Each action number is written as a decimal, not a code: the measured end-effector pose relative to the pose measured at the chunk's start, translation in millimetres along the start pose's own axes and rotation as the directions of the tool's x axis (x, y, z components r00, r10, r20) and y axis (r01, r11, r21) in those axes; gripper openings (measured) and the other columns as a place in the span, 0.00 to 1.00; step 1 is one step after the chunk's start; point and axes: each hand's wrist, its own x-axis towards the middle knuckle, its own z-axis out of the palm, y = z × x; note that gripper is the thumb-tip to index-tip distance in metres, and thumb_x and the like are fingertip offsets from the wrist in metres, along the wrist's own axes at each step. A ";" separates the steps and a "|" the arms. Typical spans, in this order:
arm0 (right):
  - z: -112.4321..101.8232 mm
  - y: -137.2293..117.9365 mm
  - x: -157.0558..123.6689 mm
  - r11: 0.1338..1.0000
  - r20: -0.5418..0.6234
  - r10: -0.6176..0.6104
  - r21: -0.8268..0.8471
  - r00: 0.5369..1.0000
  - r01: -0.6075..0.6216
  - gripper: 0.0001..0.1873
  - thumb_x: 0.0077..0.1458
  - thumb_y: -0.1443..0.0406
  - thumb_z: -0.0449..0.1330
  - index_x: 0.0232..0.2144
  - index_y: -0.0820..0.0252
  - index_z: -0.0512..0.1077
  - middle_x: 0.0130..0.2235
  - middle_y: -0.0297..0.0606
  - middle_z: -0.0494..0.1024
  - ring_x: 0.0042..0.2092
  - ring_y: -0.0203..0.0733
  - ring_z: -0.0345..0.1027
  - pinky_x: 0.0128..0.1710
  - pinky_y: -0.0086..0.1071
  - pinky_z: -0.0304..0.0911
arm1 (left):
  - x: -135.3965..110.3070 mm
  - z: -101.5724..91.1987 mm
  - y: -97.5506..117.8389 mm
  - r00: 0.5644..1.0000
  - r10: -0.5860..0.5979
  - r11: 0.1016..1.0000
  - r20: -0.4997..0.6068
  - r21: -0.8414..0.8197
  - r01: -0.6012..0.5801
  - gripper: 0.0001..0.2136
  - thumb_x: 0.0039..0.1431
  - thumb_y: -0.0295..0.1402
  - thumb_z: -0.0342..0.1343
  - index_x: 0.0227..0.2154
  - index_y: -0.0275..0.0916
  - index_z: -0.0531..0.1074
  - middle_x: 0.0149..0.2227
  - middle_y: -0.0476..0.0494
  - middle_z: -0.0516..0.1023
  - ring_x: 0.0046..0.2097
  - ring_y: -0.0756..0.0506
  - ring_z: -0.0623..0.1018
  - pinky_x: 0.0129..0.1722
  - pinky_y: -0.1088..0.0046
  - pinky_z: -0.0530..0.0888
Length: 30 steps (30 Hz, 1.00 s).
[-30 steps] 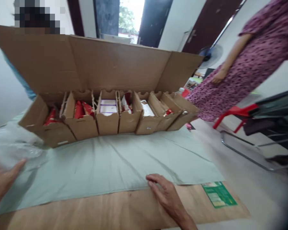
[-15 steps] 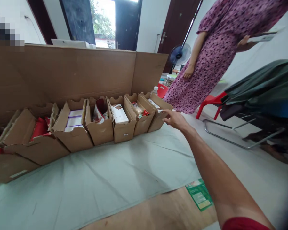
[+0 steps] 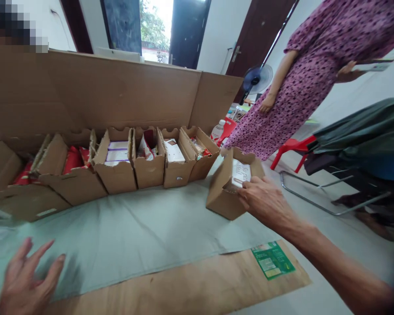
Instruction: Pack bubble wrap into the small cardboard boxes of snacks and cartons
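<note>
The right hand [image 3: 264,201] is gripping the near edge of a cardboard box [image 3: 218,190], fingers curled over it; the box is sitting to the right of a row of similar boxes [image 3: 149,173]. The left hand [image 3: 28,280] is hanging, fingers spread, holding nothing, near a pale green cloth [image 3: 144,236] covering a wooden tabletop [image 3: 157,288]. Beyond, a person in a pink dress [image 3: 292,96] is standing near a fan [image 3: 258,78].

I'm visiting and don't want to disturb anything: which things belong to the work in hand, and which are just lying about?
Seemingly part of the work: right hand, gripping a carton; the white pack inside it; the other cartons, standing in a row; left hand, open.

Seemingly just about: green sheet, bottle, fan.
</note>
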 end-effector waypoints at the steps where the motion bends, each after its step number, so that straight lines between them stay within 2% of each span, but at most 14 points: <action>1: -11.9 -9.1 7.5 0.998 0.039 -0.050 0.035 0.998 0.049 0.13 0.57 0.68 0.59 0.24 0.58 0.79 0.29 0.45 0.81 0.34 0.46 0.71 0.34 0.38 0.53 | -1.3 4.3 3.8 1.000 0.029 1.000 0.002 0.002 -0.029 0.24 0.54 0.50 0.58 0.56 0.77 0.68 0.72 0.80 0.51 0.69 0.26 0.64 0.32 0.51 0.85; 4: -49.9 -45.5 41.0 0.982 0.145 -0.119 0.162 0.982 0.095 0.13 0.57 0.66 0.59 0.22 0.58 0.79 0.29 0.44 0.82 0.31 0.44 0.73 0.29 0.35 0.52 | -11.9 12.4 18.6 0.995 0.067 0.997 0.075 -0.050 -0.063 0.19 0.59 0.49 0.56 0.51 0.52 0.77 0.70 0.49 0.64 0.64 0.27 0.72 0.22 0.66 0.80; 6: -76.7 -77.5 65.1 0.970 0.174 -0.136 0.223 0.975 0.095 0.12 0.55 0.67 0.60 0.23 0.58 0.80 0.29 0.45 0.83 0.31 0.45 0.74 0.27 0.33 0.51 | -22.8 14.7 30.0 0.990 0.058 0.993 0.127 -0.109 -0.044 0.18 0.60 0.48 0.56 0.47 0.44 0.79 0.66 0.39 0.68 0.62 0.30 0.75 0.20 0.73 0.78; 9: -116.0 -130.6 94.1 0.945 0.158 -0.206 0.287 0.966 0.155 0.10 0.55 0.67 0.61 0.26 0.59 0.82 0.27 0.43 0.82 0.29 0.42 0.73 0.27 0.32 0.49 | -36.8 14.9 46.9 0.989 0.061 0.980 0.136 -0.197 -0.034 0.17 0.62 0.46 0.56 0.47 0.44 0.79 0.65 0.38 0.70 0.62 0.32 0.74 0.19 0.77 0.76; 12: -149.6 -170.5 108.7 0.868 0.030 -0.287 0.430 0.958 0.246 0.13 0.59 0.66 0.58 0.26 0.60 0.80 0.25 0.37 0.78 0.27 0.35 0.67 0.27 0.30 0.48 | -42.1 12.0 59.9 0.981 0.095 0.960 0.170 -0.277 -0.045 0.17 0.62 0.45 0.57 0.49 0.43 0.78 0.66 0.37 0.69 0.64 0.31 0.72 0.18 0.77 0.76; 14: -163.0 -175.9 109.4 0.753 -0.138 -0.280 0.582 0.950 0.306 0.17 0.63 0.66 0.55 0.25 0.62 0.78 0.24 0.33 0.75 0.26 0.32 0.63 0.28 0.28 0.49 | -41.6 9.4 64.1 0.973 0.129 0.950 0.191 -0.306 -0.065 0.17 0.63 0.44 0.57 0.51 0.44 0.77 0.67 0.37 0.68 0.65 0.31 0.71 0.20 0.76 0.77; 16: -161.6 -159.4 104.0 0.643 -0.271 -0.168 0.699 0.948 0.314 0.20 0.66 0.65 0.52 0.24 0.63 0.76 0.24 0.31 0.72 0.27 0.30 0.61 0.29 0.27 0.51 | -40.3 7.9 64.2 0.968 0.174 0.943 0.179 -0.313 -0.111 0.18 0.64 0.42 0.56 0.54 0.45 0.75 0.67 0.37 0.68 0.66 0.32 0.71 0.31 0.69 0.83; 17: -153.5 -144.4 99.8 0.614 -0.298 -0.087 0.736 0.951 0.287 0.21 0.66 0.63 0.52 0.24 0.63 0.76 0.24 0.31 0.71 0.27 0.30 0.61 0.30 0.27 0.52 | -39.8 8.1 63.1 0.967 0.192 0.941 0.166 -0.310 -0.134 0.18 0.64 0.42 0.56 0.55 0.46 0.73 0.66 0.37 0.69 0.66 0.32 0.71 0.41 0.62 0.84; 19: -122.2 -107.4 90.3 0.589 -0.264 0.068 0.789 0.962 0.175 0.20 0.65 0.59 0.54 0.25 0.62 0.76 0.23 0.31 0.71 0.27 0.33 0.61 0.29 0.29 0.54 | -39.0 11.4 60.3 0.966 0.205 0.940 0.158 -0.307 -0.150 0.22 0.64 0.41 0.56 0.59 0.47 0.69 0.66 0.38 0.69 0.66 0.33 0.70 0.58 0.50 0.77; 21: -75.9 -73.1 82.8 0.533 -0.121 0.155 0.846 0.980 0.020 0.17 0.60 0.59 0.57 0.24 0.60 0.76 0.23 0.32 0.73 0.27 0.35 0.65 0.27 0.29 0.56 | -38.0 18.7 59.8 0.965 0.191 0.942 0.181 -0.309 -0.129 0.26 0.63 0.42 0.57 0.63 0.47 0.66 0.67 0.37 0.68 0.66 0.32 0.71 0.64 0.46 0.71; 22: -50.5 -60.6 81.2 0.473 -0.016 0.150 0.879 0.989 -0.057 0.15 0.58 0.59 0.57 0.23 0.60 0.75 0.23 0.33 0.74 0.26 0.36 0.66 0.26 0.29 0.58 | -37.3 23.6 61.1 0.964 0.184 0.942 0.194 -0.314 -0.117 0.28 0.62 0.43 0.57 0.64 0.46 0.64 0.67 0.37 0.69 0.66 0.32 0.71 0.64 0.46 0.70; 23: -25.7 -52.5 81.9 0.454 0.028 0.131 0.887 0.991 -0.085 0.15 0.56 0.60 0.56 0.23 0.59 0.76 0.22 0.33 0.75 0.25 0.37 0.67 0.25 0.30 0.59 | -36.3 29.0 63.8 0.962 0.180 0.941 0.206 -0.320 -0.108 0.30 0.61 0.43 0.58 0.65 0.46 0.63 0.66 0.36 0.69 0.66 0.32 0.71 0.64 0.47 0.70; 26: 34.8 -53.0 98.2 0.394 0.076 0.003 0.916 0.997 -0.071 0.10 0.51 0.62 0.59 0.28 0.59 0.80 0.25 0.33 0.80 0.28 0.41 0.74 0.29 0.31 0.66 | -33.3 46.2 77.1 0.953 0.174 0.938 0.248 -0.336 -0.083 0.33 0.58 0.45 0.60 0.66 0.43 0.63 0.64 0.34 0.71 0.65 0.31 0.71 0.64 0.47 0.71; 30: 76.7 -79.0 137.3 0.292 0.052 -0.109 0.956 0.993 -0.018 0.14 0.48 0.64 0.63 0.38 0.59 0.82 0.40 0.40 0.86 0.43 0.48 0.80 0.43 0.36 0.73 | -33.3 63.9 92.7 0.951 0.108 0.946 0.291 -0.325 -0.008 0.32 0.55 0.51 0.60 0.60 0.41 0.71 0.54 0.34 0.80 0.58 0.29 0.78 0.56 0.46 0.77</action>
